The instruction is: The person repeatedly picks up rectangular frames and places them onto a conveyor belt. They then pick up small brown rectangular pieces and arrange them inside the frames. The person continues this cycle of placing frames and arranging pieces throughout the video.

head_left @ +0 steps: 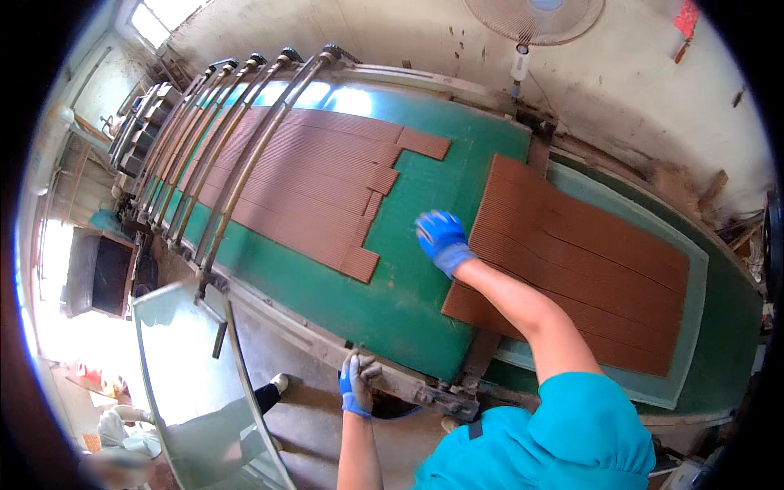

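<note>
Ribbed matt brown sheets [588, 253] on glossy green belt [425, 286], metal rails [237, 155]

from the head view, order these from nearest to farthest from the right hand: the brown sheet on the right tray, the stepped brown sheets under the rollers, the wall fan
Measured from the right hand:
1. Brown sheet on the right tray, just to its right, nearly touching.
2. Stepped brown sheets, to its left across bare green belt.
3. Wall fan, high on the back wall.

A long green belt [408, 278] is running slantwise in front of me, serving as my worktop. A wide sheet of thin reddish-brown sticks [310, 188] is lying on its far left stretch, its near edge stepped, passing under curved metal bars [237, 139]. To my right, a second sheet of the same sticks [588, 261] is resting on a pale green tray [694, 294].
</note>
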A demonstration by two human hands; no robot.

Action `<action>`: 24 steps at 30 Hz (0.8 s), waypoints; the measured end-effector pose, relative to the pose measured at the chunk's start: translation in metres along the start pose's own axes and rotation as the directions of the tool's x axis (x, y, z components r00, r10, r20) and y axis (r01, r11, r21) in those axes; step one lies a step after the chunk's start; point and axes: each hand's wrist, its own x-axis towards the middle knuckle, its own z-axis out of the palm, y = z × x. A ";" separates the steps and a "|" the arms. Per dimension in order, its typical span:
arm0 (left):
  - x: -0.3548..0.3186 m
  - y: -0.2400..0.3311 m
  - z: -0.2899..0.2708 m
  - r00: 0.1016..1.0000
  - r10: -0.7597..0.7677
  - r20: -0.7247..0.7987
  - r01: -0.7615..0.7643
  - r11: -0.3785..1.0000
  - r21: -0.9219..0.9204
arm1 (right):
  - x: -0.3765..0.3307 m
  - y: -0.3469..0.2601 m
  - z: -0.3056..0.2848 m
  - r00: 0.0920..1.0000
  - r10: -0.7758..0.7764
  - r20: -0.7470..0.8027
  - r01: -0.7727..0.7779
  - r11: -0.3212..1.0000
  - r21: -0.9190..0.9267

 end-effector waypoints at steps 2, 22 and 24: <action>0.033 0.017 0.023 0.993 -0.080 0.084 0.098 0.966 -0.238 | 0.059 0.004 0.049 0.999 0.028 -0.019 -0.029 0.996 -0.087; 0.089 0.008 0.100 0.917 -0.388 0.096 0.396 0.848 -0.352 | 0.161 0.176 0.066 0.957 0.271 -0.106 -0.290 0.901 -0.321; 0.085 0.004 0.103 0.914 -0.391 0.108 0.405 0.854 -0.328 | 0.165 0.175 0.060 0.812 0.583 0.020 -0.540 0.764 -0.352</action>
